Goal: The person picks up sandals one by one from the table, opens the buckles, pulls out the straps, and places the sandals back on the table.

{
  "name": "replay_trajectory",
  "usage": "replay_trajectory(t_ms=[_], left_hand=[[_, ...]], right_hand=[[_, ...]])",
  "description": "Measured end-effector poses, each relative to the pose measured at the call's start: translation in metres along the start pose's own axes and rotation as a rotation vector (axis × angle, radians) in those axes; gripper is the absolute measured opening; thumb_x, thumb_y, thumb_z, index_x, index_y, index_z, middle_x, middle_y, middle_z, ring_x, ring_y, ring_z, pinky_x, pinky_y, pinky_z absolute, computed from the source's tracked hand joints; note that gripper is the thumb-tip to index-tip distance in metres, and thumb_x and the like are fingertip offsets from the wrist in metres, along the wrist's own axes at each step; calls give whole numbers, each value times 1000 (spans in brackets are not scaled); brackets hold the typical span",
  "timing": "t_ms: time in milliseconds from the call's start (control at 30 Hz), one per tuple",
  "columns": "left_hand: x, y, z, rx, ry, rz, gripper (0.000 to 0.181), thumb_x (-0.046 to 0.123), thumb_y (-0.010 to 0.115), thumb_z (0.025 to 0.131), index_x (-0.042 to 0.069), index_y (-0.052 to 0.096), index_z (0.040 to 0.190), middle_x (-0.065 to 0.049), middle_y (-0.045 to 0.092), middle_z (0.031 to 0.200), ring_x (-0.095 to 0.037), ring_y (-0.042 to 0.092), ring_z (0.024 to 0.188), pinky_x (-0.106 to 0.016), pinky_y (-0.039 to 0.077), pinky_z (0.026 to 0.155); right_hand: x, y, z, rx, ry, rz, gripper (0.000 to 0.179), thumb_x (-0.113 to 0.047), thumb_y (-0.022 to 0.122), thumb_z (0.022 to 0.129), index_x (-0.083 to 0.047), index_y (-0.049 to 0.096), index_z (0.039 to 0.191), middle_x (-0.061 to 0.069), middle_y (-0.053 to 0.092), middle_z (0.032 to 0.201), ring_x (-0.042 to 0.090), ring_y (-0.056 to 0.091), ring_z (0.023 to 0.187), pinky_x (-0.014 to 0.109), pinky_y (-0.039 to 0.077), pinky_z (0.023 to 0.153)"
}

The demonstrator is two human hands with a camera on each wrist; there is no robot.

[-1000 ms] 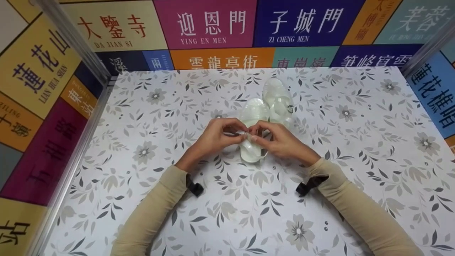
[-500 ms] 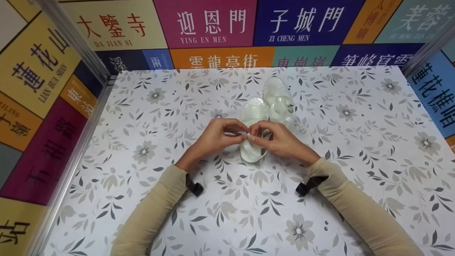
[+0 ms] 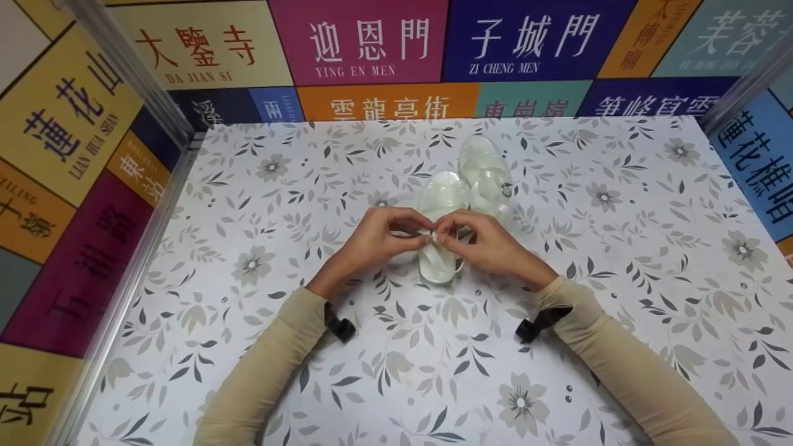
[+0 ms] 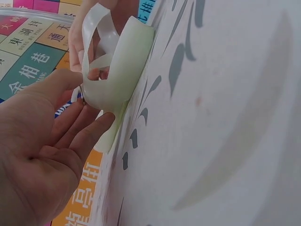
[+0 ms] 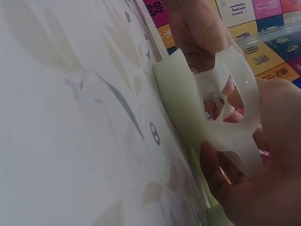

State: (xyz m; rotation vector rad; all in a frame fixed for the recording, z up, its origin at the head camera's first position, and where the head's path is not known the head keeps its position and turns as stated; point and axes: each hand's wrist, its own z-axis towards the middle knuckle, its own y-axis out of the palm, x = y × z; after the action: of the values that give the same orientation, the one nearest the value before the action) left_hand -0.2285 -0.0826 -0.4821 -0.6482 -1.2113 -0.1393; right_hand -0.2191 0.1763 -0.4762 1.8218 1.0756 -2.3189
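A pale, milky green sandal [image 3: 445, 191] lies on the patterned table, its heel [image 3: 437, 269] toward the person. At its left side my left hand [image 3: 385, 236] pinches the ankle strap between thumb and fingers, near a small metal buckle [image 4: 83, 100]. My right hand [image 3: 486, 243] meets it there, fingertips also pinching the strap. The loop of the strap [image 5: 247, 84] rises above the sole in the right wrist view, with a small metal stud [image 5: 222, 100] inside it. The fingertips partly hide the buckle.
A matching second sandal [image 3: 482, 158] lies just behind and to the right, close against the first. Leaf-and-flower paper covers the table [image 3: 279, 384]. Coloured panels with writing [image 3: 372, 43] stand along the back and both sides.
Both hands stay in the same place over the strap. Only the fingertips shift slightly, and the light strap piece that stuck out between the left thumb and fingers no longer shows.
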Motion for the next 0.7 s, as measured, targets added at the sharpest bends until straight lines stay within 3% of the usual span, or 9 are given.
replay_trajectory(t_ms=[200, 467, 700], left_hand=[[1, 0, 0, -14, -9, 4, 19, 20, 80, 100, 20, 83, 119, 4, 82, 117, -10, 78, 107, -34, 63, 101], [1, 0, 1, -32, -17, -21, 16, 18, 80, 101, 19, 83, 117, 2, 82, 117, -13, 78, 109, -36, 63, 103], [0, 0, 1, -30, -16, -24, 17, 18, 79, 101, 18, 82, 117, 2, 82, 116, -12, 78, 107, -35, 63, 101]], right_hand=[[-2, 1, -1, 6, -15, -7, 12, -37, 79, 101, -25, 75, 101, -8, 75, 123, 15, 67, 108, 36, 54, 93], [-4, 0, -3, -28, 7, 6, 7, -24, 78, 101, -21, 72, 99, -4, 70, 140, 20, 64, 129, 45, 55, 101], [-4, -1, -3, -24, 22, 25, 10, -14, 75, 99, -22, 69, 96, -4, 70, 142, 21, 63, 134, 45, 55, 106]])
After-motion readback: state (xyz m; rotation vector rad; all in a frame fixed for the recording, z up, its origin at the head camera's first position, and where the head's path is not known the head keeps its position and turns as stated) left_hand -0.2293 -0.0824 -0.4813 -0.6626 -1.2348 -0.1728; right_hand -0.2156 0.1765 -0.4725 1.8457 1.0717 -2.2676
